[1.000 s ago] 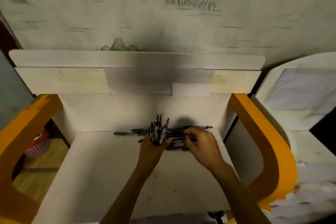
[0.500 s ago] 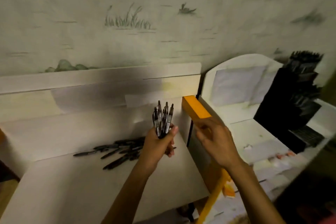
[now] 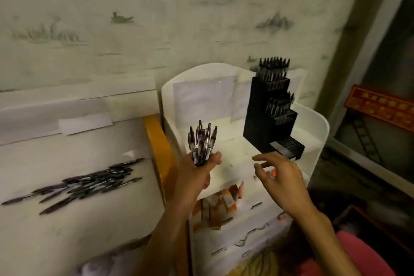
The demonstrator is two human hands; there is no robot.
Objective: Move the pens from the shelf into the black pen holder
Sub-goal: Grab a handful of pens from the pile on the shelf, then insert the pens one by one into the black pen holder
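L hand (image 3: 197, 171) grips a bundle of pens (image 3: 201, 143) upright, thumb wrapped round the barrels. R hand (image 3: 280, 177) holds nothing, fingers loosely spread, near the black pen holder (image 3: 266, 116) on the white unit (image 3: 318, 127). Holder's upper tiers look full, lowest tier prob empty (blurry). Loose pens (image 3: 85, 184) lie on the shelf (image 3: 67, 231) at left.

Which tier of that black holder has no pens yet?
The lowest front tier of the black holder, nearest the right hand; both tiers above hold pens.
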